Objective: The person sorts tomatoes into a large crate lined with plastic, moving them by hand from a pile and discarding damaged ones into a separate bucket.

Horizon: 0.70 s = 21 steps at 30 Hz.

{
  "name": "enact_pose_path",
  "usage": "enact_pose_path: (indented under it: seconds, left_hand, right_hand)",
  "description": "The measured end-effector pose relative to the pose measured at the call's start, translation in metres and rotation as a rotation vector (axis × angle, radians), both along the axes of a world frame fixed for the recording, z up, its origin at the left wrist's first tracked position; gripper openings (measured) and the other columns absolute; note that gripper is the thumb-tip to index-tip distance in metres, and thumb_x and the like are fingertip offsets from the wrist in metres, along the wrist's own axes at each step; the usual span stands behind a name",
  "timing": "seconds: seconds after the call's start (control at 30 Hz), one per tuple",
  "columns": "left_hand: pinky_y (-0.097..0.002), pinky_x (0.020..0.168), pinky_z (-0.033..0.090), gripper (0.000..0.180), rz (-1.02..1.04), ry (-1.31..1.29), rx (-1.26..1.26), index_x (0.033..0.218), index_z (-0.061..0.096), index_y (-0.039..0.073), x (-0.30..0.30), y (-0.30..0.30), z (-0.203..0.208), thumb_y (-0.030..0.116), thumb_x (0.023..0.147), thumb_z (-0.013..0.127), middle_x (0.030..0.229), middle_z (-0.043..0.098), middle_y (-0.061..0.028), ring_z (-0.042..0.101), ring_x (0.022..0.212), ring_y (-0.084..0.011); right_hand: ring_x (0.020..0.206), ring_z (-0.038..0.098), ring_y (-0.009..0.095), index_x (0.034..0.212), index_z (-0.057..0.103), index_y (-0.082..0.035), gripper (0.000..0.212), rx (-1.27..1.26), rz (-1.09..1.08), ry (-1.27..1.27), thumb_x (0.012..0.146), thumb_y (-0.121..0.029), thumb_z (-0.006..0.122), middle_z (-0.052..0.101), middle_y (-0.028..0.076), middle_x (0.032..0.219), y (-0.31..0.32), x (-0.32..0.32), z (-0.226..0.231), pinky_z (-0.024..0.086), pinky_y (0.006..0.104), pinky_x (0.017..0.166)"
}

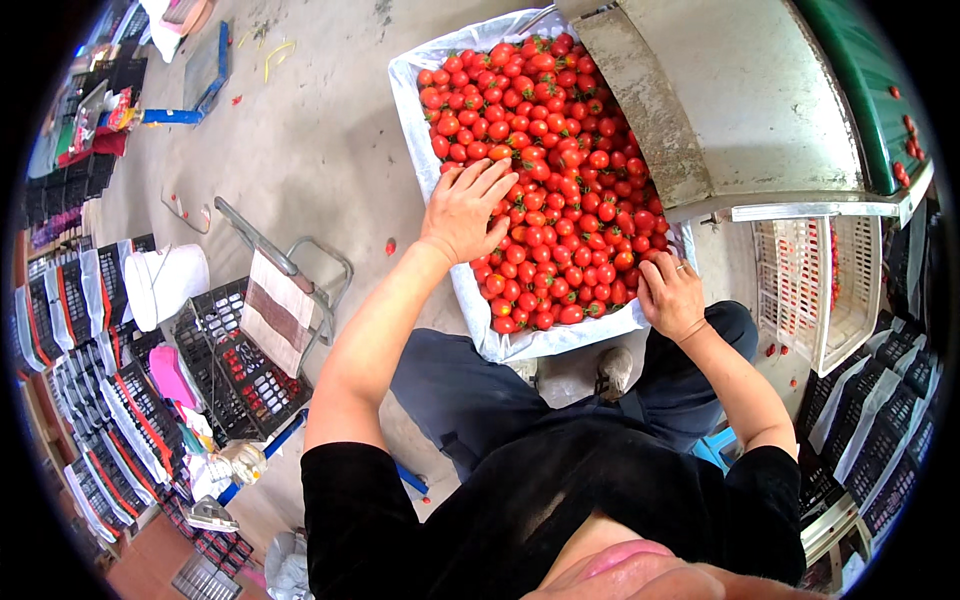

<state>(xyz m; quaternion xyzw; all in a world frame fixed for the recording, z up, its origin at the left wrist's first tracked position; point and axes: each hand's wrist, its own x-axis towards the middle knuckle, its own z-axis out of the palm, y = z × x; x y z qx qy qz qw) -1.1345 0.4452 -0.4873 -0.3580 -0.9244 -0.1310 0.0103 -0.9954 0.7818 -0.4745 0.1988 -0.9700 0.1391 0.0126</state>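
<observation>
A white-lined crate (405,95) heaped with small red cherry tomatoes (560,190) stands before my knees. My left hand (468,208) lies palm down on the tomatoes at the crate's left side, fingers stretched out and a little apart. At the near right corner, my right hand (672,295) rests against the edge of the heap with its fingers curled downward. Whatever those fingertips grip is hidden beneath them. Some tomatoes still carry green stems, and one near my left fingertips looks more orange.
A worn metal chute (740,100) with a green edge overhangs the crate's right side. Below it stands a white plastic basket (795,285). At left are a folding metal chair (275,300), a black crate (255,385) and stacked black crates (130,415). A stray tomato (390,246) lies on the floor.
</observation>
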Motion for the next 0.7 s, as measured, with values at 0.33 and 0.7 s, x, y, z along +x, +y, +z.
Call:
enact_pose_path:
  seconds: [0.33,0.7]
  left_hand:
    - [-0.0462,0.108,0.036,0.063,0.019,-0.027,-0.097,0.134,0.056,0.01,0.0009,0.0025,0.0013,0.036,0.077,0.068,0.147,0.047,-0.0055,0.047,0.131,-0.0284]
    - [-0.0459,0.106,0.037,0.062,0.026,-0.031,-0.061,0.131,0.058,0.01,0.0018,0.0013,0.0001,0.034,0.076,0.069,0.145,0.05,-0.0057,0.048,0.129,-0.0292]
  right_hand:
    - [0.08,0.059,0.024,0.081,0.058,-0.009,0.014,0.065,0.039,-0.015,0.081,-0.019,0.067,0.054,0.007,0.087,0.0002,0.0004,-0.0005,0.048,0.0375,0.073]
    - [0.081,0.06,0.024,0.079,0.056,-0.01,0.014,0.08,0.05,-0.062,0.084,-0.02,0.065,0.056,0.008,0.086,0.0,0.0004,-0.0043,0.048,0.0385,0.074]
